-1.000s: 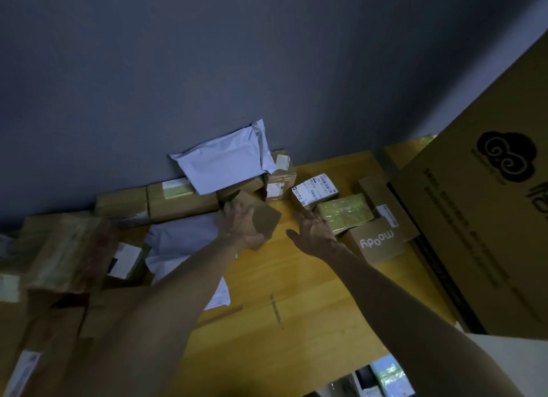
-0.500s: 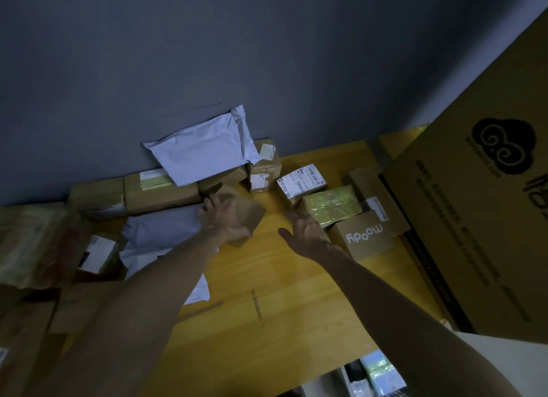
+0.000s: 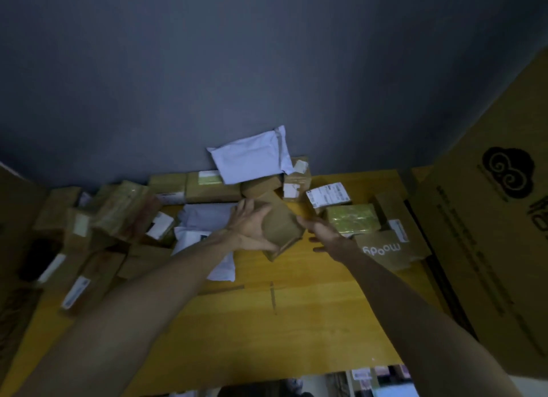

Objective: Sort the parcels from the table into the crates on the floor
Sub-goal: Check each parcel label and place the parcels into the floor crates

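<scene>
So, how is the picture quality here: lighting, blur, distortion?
Head view: dim and underexposed throughout, with no glare. The parcels at left sink into shadow and look smeared. The left hand gripping the box and the right hand are soft. The print on the moody box is legible. Wide-angle stretch tilts the carton at right.

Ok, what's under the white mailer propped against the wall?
The white mailer rests on brown cardboard boxes: a long box under its left end, a labelled box under its right. Their tops beneath it, and anything behind, are covered.
</scene>
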